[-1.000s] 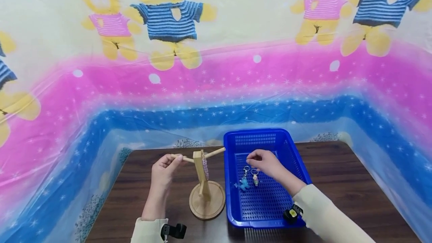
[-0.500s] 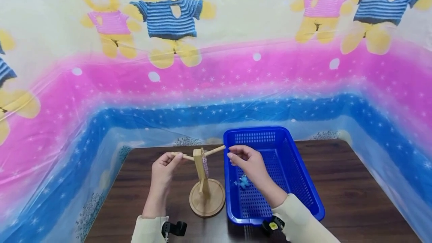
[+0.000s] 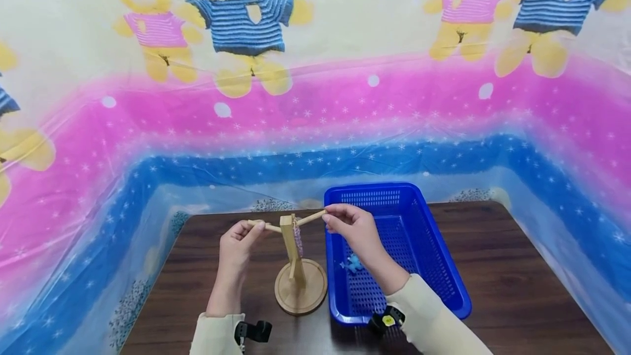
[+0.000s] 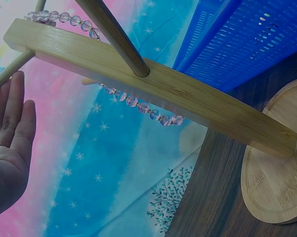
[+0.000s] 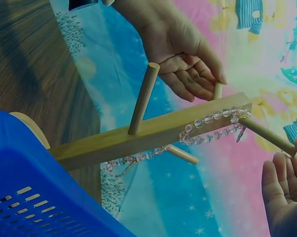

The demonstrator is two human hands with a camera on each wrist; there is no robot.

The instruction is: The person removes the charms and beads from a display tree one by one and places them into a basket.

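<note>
A wooden stand (image 3: 290,242) with a round base and side pegs stands upright on the table. My left hand (image 3: 236,242) pinches its upper left peg between thumb and fingers. At the tip of the opposite upper peg (image 5: 269,137), my right hand (image 3: 357,230) pinches with thumb and fingertips. One clear pinkish bead bracelet (image 5: 208,119) hangs from that right-hand peg, close to the post. Another beaded bracelet (image 5: 141,157) is looped on a lower peg (image 5: 184,154) on the far side. In the head view the post partly hides the beads.
Right of the stand is a blue plastic basket (image 3: 440,256), its rim beneath my right hand. Inside lies a blue figure keychain (image 3: 354,263), partly covered by that hand. A printed bear curtain (image 3: 296,108) closes off the back of the dark wooden table (image 3: 512,267).
My right hand has moved left from over the keychains in the basket to the upper right peg's tip and now pinches it. The left hand keeps its hold on the left peg.
</note>
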